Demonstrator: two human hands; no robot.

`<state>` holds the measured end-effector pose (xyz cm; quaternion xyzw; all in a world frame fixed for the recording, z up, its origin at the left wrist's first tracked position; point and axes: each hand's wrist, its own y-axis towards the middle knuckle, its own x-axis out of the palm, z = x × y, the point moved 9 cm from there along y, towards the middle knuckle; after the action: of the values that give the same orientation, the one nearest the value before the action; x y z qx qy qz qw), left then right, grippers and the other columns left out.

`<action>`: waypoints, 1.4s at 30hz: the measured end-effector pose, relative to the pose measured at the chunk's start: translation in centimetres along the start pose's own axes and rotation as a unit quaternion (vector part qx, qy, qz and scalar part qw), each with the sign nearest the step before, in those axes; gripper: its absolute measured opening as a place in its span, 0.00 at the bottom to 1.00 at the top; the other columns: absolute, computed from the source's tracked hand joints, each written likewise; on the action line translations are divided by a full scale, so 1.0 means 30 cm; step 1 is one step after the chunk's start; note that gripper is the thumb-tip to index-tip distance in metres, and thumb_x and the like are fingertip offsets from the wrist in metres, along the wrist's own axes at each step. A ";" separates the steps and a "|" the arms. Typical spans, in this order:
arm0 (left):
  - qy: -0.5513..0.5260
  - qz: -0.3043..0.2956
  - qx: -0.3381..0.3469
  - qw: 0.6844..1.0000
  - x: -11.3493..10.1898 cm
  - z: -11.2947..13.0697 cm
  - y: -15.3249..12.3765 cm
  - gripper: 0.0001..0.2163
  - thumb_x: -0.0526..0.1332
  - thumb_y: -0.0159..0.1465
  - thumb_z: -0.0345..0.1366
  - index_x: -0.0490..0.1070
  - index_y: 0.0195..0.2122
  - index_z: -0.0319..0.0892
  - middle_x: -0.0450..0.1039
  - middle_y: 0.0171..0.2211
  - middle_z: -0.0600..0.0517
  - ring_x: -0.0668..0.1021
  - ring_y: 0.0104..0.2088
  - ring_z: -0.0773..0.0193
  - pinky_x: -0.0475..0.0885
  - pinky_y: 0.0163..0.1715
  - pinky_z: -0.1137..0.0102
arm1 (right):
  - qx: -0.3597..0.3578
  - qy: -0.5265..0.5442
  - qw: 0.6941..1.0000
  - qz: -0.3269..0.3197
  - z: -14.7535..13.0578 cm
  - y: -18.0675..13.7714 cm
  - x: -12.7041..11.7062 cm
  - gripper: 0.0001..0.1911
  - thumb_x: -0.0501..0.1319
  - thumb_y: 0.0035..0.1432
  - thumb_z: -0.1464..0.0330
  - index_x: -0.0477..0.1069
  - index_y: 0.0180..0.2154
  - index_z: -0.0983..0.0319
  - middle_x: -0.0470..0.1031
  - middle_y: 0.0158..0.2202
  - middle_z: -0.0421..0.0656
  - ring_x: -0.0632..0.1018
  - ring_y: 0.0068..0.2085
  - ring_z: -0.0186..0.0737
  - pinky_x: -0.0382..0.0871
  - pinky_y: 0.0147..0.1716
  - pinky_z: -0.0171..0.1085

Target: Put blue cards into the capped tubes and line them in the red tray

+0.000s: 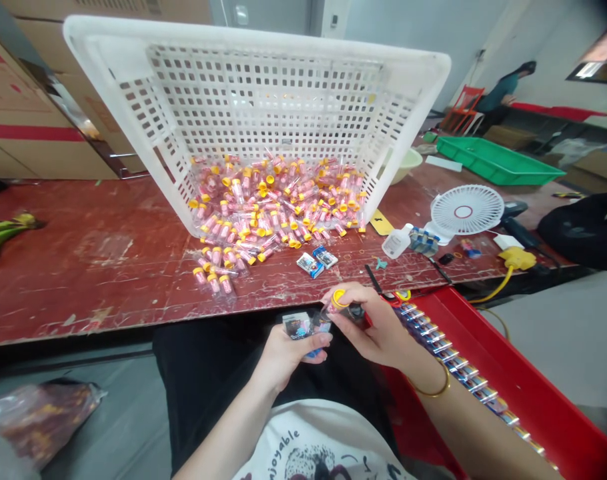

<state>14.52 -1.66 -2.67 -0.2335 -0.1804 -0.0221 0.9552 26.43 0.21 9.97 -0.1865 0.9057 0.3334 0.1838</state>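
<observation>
My left hand [289, 353] is closed round a small printed packet [297, 325], dark and blue with a pale edge, just off the table's front edge. Against it, my right hand [368, 320] pinches a small clear tube with a yellow cap [338, 298]; the tube's lower end meets the packet, and I cannot tell whether it is inside. Two similar blue-and-white packets [310, 265] lie on the table in front of my hands. Many yellow-capped tubes with pink contents [263, 213] spill from a white plastic basket [256, 40] tipped on its side.
Right of my lap, a red tray [508, 360] holds a row of packets [458, 367]. On the red table [108, 267] are a white fan [467, 211], a white bottle [397, 241], scissors [396, 298] and a green tray [498, 160]. A person [503, 93] sits far right.
</observation>
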 end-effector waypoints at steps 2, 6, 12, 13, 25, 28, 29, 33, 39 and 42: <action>0.003 -0.003 -0.001 1.000 0.004 0.000 -0.003 0.18 0.76 0.40 0.39 0.77 0.29 0.34 0.76 0.23 0.50 0.76 0.20 0.67 0.76 0.24 0.70 | 0.050 0.058 0.997 0.000 0.041 0.002 0.010 0.11 0.60 0.58 0.73 0.62 0.42 0.56 0.71 0.40 0.44 0.75 0.44 0.42 0.71 0.45 0.44; 0.002 -0.017 -0.004 1.000 0.020 -0.003 -0.011 0.18 0.75 0.41 0.40 0.77 0.30 0.34 0.77 0.23 0.49 0.80 0.25 0.62 0.75 0.25 0.71 | 0.204 0.262 0.943 0.006 0.181 -0.019 0.066 0.11 0.63 0.57 0.67 0.61 0.38 0.58 0.74 0.38 0.44 0.79 0.39 0.40 0.74 0.41 0.42; 0.020 -0.024 -0.005 0.999 0.019 -0.012 -0.005 0.15 0.74 0.46 0.39 0.77 0.30 0.34 0.78 0.23 0.48 0.80 0.24 0.62 0.74 0.23 0.73 | 0.227 0.297 0.926 0.060 0.214 -0.040 0.048 0.13 0.65 0.55 0.68 0.61 0.38 0.58 0.76 0.38 0.43 0.79 0.39 0.40 0.74 0.42 0.42; 0.022 -0.022 -0.003 1.000 0.016 -0.013 -0.002 0.15 0.74 0.45 0.39 0.77 0.30 0.34 0.78 0.23 0.48 0.79 0.23 0.63 0.74 0.23 0.73 | 0.207 0.276 0.937 0.057 0.192 -0.036 0.037 0.12 0.64 0.56 0.68 0.61 0.38 0.58 0.76 0.38 0.44 0.79 0.40 0.40 0.73 0.42 0.42; 0.034 -0.015 0.024 0.999 0.005 -0.013 0.011 0.16 0.75 0.43 0.36 0.78 0.32 0.34 0.78 0.25 0.50 0.78 0.24 0.64 0.77 0.25 0.71 | -0.041 -0.108 0.993 0.009 -0.014 -0.029 -0.012 0.17 0.60 0.56 0.79 0.62 0.45 0.57 0.73 0.45 0.46 0.74 0.50 0.43 0.68 0.49 0.43; 0.037 -0.020 0.029 0.999 0.008 -0.012 0.012 0.16 0.75 0.44 0.36 0.78 0.32 0.34 0.77 0.23 0.50 0.78 0.22 0.66 0.75 0.24 0.73 | -0.019 -0.059 0.998 0.007 0.000 -0.027 -0.007 0.17 0.59 0.56 0.78 0.62 0.45 0.57 0.73 0.44 0.47 0.75 0.48 0.43 0.70 0.47 0.43; 0.038 -0.023 0.030 0.999 0.009 -0.011 0.012 0.15 0.74 0.44 0.36 0.78 0.32 0.34 0.77 0.23 0.50 0.78 0.22 0.66 0.75 0.23 0.73 | -0.011 -0.042 0.999 0.006 0.007 -0.027 -0.003 0.16 0.59 0.56 0.78 0.62 0.45 0.57 0.73 0.44 0.47 0.75 0.48 0.43 0.71 0.46 0.43; 0.038 -0.026 0.033 0.998 0.009 -0.011 0.014 0.15 0.74 0.44 0.36 0.77 0.31 0.34 0.77 0.23 0.51 0.78 0.23 0.65 0.76 0.24 0.72 | -0.012 -0.043 0.999 0.001 0.013 -0.037 0.007 0.16 0.60 0.56 0.78 0.62 0.44 0.57 0.73 0.43 0.46 0.75 0.47 0.43 0.71 0.46 0.44; 0.043 -0.031 0.030 0.998 0.010 -0.013 0.015 0.15 0.74 0.45 0.38 0.77 0.30 0.35 0.76 0.22 0.52 0.78 0.23 0.66 0.76 0.25 0.72 | -0.009 -0.066 0.998 -0.017 -0.001 -0.046 0.020 0.15 0.61 0.55 0.76 0.64 0.43 0.57 0.74 0.46 0.47 0.75 0.48 0.43 0.70 0.47 0.44; 0.041 -0.029 0.036 0.998 0.013 -0.008 0.009 0.15 0.73 0.46 0.41 0.76 0.30 0.35 0.76 0.23 0.51 0.78 0.23 0.66 0.75 0.24 0.73 | 0.088 0.067 0.994 0.014 0.072 -0.039 0.013 0.10 0.62 0.57 0.72 0.64 0.40 0.57 0.75 0.42 0.46 0.77 0.45 0.42 0.72 0.45 0.43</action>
<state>14.99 -1.50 -2.86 -0.1930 -0.1484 -0.0526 0.9685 27.07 0.76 7.63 -0.1791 0.9442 0.2421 0.1337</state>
